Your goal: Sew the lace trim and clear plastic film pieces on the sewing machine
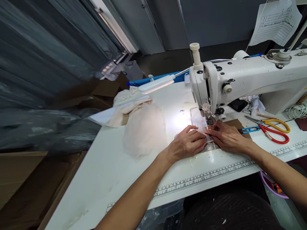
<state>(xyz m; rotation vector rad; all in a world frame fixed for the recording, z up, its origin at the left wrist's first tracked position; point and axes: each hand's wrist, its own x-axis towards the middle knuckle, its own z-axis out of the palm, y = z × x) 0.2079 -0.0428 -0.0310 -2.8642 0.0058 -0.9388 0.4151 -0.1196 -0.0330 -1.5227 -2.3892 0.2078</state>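
Observation:
A white sewing machine stands on the white table. Under its needle area lies a small piece of sheer white fabric. My left hand rests on this fabric, fingers bent and close together, just left of the presser foot. My right hand pinches the fabric's edge in front of the foot, its thumb and forefinger near my left fingertips. Both hands are close to each other over the metal plate. A pale, sheer fabric pile lies to the left.
Scissors with red and yellow handles and blue thread snips lie right of my right hand. A lamp reaches across behind the fabric. A printed ruler runs along the front edge. Cardboard boxes stand beyond the table's left side.

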